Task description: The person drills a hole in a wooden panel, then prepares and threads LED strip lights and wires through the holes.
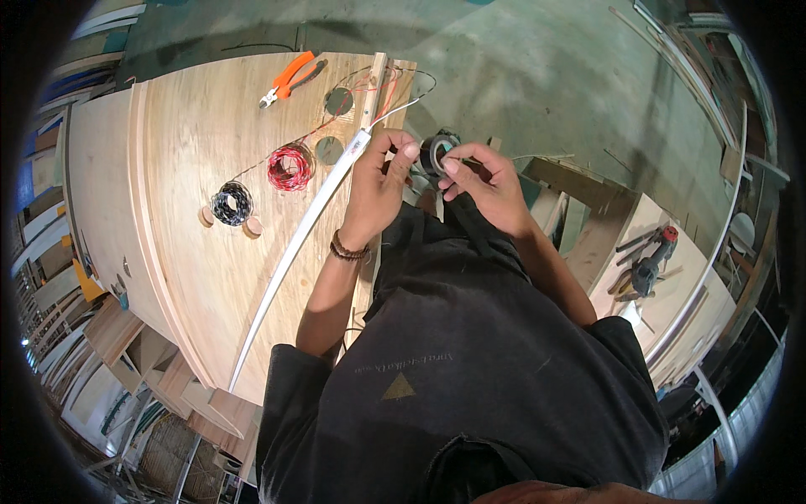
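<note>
No packages, labels, signs or screens show anywhere in view.

Both hands raised together in front of the chest, fingers pinched.

The left hand (379, 172) is held up with its back toward the camera, wrist straight, the thumb pressed against the curled fingers (409, 152) in a closed pinch. A beaded band circles the left wrist, and the bare left forearm runs down and slightly leftward to a bent elbow at a dark short sleeve. The right hand (484, 179) sits just beside it, knuckles up, its thumb and forefinger closed tip to tip and pointing toward the left hand. The right forearm slants down and rightward to the shoulder.
</note>
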Demonstrator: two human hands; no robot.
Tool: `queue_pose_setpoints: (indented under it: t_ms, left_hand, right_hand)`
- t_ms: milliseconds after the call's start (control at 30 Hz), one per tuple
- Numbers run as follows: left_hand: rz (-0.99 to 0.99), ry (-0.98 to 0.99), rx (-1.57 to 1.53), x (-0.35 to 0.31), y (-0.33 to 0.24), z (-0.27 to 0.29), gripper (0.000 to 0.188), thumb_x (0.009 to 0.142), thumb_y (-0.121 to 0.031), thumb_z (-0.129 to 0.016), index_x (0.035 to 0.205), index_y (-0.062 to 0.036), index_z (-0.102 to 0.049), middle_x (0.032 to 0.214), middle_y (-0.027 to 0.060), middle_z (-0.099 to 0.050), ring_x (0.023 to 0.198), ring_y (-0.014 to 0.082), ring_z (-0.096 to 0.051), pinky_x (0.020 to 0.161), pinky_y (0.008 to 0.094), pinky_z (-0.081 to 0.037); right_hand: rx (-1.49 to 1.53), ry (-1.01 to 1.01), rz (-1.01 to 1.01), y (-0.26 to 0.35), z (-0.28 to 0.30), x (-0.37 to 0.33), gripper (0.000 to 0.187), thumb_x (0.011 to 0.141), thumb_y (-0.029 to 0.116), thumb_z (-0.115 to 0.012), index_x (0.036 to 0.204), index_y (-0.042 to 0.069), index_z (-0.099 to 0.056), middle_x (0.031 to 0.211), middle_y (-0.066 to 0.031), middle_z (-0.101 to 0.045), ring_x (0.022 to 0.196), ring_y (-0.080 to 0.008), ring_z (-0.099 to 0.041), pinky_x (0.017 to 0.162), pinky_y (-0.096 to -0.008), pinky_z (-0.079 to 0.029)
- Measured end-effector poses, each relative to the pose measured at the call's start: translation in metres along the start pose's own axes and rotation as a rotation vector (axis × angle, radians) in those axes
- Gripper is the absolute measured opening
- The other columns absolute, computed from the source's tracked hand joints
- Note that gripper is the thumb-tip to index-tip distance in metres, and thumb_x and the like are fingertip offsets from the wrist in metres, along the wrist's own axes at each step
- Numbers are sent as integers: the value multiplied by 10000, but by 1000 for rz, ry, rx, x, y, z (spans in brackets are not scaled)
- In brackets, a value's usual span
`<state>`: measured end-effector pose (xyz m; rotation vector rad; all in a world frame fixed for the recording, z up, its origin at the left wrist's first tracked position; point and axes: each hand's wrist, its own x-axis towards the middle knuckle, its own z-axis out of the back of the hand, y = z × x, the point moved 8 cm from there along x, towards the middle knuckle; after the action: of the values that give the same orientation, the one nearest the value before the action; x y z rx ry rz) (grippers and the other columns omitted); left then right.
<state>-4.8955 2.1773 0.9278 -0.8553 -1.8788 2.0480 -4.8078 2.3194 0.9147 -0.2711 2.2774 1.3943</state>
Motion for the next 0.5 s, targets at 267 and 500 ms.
queue_pose_setpoints:
  t_ms: [267,500]
  left_hand:
    - [25,-171,47,18,22,31,203,1037,-206,-588,1125,-30,-640,991,39,-677,822,66,-612,648,253,-518]
    - [-226,-123,754,60,25,15,322,935,-174,-657,1234,-54,-643,1143,197,-685,1006,393,-671,830,426,-540]
  right_hand:
    - [-18,-102,-61,-12,13,10,322,921,142,-744,1182,-13,-637,1019,-84,-665,885,-153,-665,790,-289,-556]
    - [-390,-118,146,-37,25,47,279,921,189,-749,1153,51,-677,1066,-63,-669,923,-150,-652,842,-280,-500]
